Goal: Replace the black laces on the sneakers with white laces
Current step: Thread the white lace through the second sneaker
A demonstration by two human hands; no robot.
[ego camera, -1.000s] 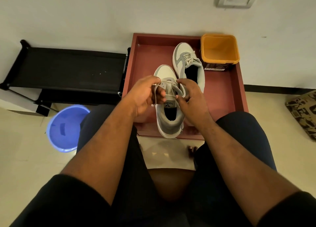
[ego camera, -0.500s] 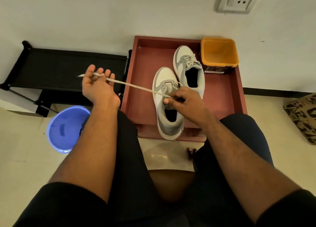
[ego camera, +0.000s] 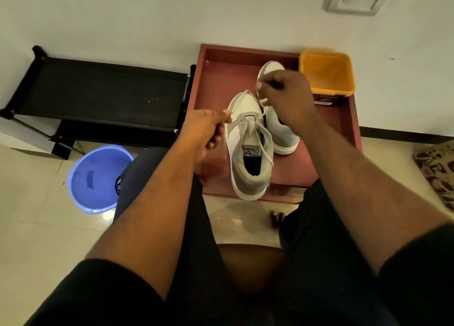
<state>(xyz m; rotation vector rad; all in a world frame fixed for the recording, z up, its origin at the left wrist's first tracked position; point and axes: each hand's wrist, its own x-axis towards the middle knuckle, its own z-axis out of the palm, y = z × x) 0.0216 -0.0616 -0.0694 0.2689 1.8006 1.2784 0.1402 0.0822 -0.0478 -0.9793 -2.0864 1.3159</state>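
Two grey-and-white sneakers stand in a dark red tray [ego camera: 216, 75]. The near sneaker [ego camera: 248, 151] points away from me, and a white lace [ego camera: 264, 144] runs loose down its right side. My left hand [ego camera: 205, 131] is at the shoe's left side near the toe, fingers curled, pinching a lace end. My right hand [ego camera: 285, 94] hovers over the far sneaker [ego camera: 282, 134], hiding most of it, and pinches the other white lace end beside the near shoe's toe.
An orange tub [ego camera: 328, 74] sits at the tray's back right corner. A black low rack [ego camera: 98, 97] stands left of the tray against the wall. A blue bucket [ego camera: 97, 178] is on the floor by my left knee. A patterned mat [ego camera: 437, 171] lies at the right edge.
My left hand, stretched far left with the lace pulled taut, has come back to the shoe's left side. My right hand has moved up from the tongue to the toe area, holding a lace end.
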